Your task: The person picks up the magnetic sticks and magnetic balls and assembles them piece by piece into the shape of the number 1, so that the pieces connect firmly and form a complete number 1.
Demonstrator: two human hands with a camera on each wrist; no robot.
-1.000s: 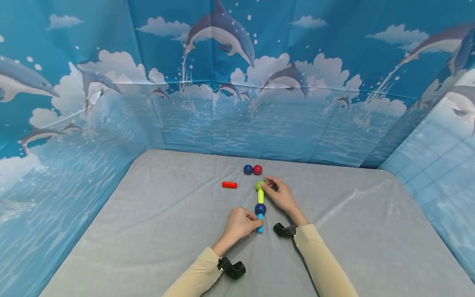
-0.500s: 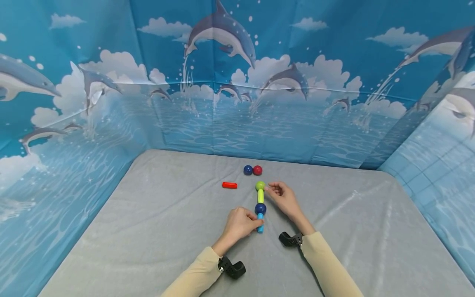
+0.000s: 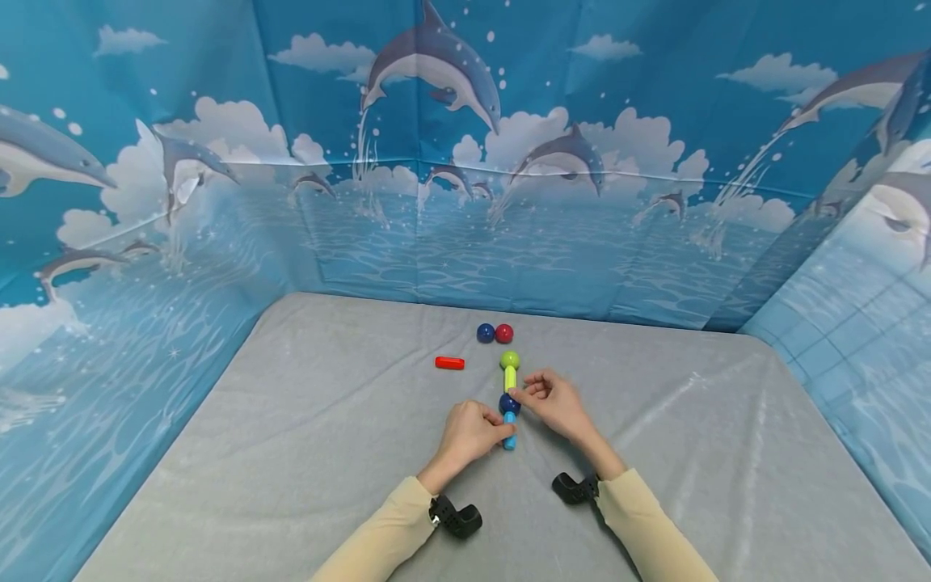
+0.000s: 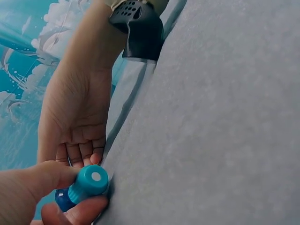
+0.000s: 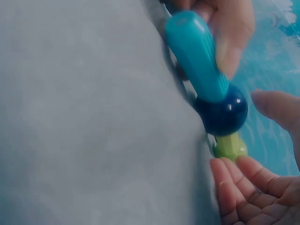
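A straight chain of toy pieces lies on the grey cloth: a light blue rod [image 3: 510, 443], a dark blue ball [image 5: 224, 112], a yellow-green rod [image 3: 510, 378] and a green ball [image 3: 510, 360]. My left hand [image 3: 468, 434] pinches the light blue rod between thumb and fingers, seen end-on in the left wrist view. Beside the dark blue ball, my right hand [image 3: 558, 406] has its thumb and fingers spread. In the right wrist view its thumb stands apart from that ball, and its fingertips lie near the green ball; whether they touch cannot be told.
A red rod [image 3: 449, 364] lies left of the chain. Behind it, a second dark blue ball [image 3: 486, 333] and a red ball [image 3: 504, 333] sit side by side. The grey cloth [image 3: 327, 420] meets a dolphin-printed curtain [image 3: 451, 242] at the back and sides.
My right hand has come back from the green ball towards the nearer dark blue ball. The chain has shifted slightly away from me, with the left hand still holding its near rod.
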